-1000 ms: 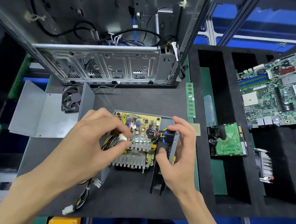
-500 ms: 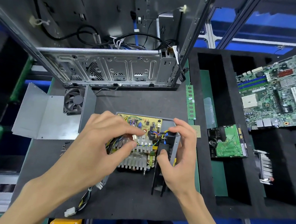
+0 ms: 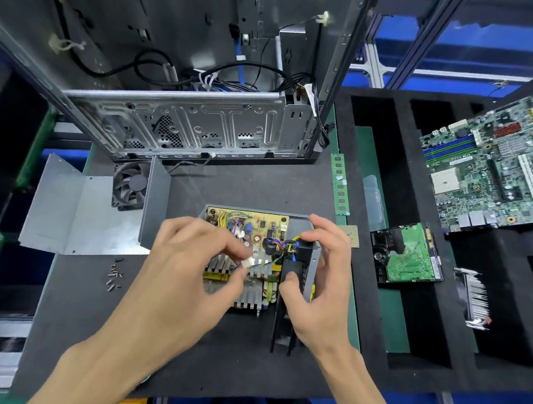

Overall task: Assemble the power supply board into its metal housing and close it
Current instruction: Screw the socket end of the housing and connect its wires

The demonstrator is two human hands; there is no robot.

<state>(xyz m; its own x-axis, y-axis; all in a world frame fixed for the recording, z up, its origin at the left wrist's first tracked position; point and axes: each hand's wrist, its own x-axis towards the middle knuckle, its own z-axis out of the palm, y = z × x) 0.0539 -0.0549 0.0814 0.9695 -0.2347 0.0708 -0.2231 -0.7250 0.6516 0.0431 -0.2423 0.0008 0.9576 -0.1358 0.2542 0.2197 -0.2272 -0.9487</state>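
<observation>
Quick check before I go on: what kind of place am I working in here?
Likely a PC assembly or repair bench: an opened computer chassis stands behind, a motherboard lies in a black foam tray, and loose screws lie on the mat.

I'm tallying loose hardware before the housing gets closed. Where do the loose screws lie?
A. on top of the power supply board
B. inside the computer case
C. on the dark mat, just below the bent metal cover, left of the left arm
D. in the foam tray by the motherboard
C: the screws sit in a small cluster on the mat, just below the metal cover.
</observation>
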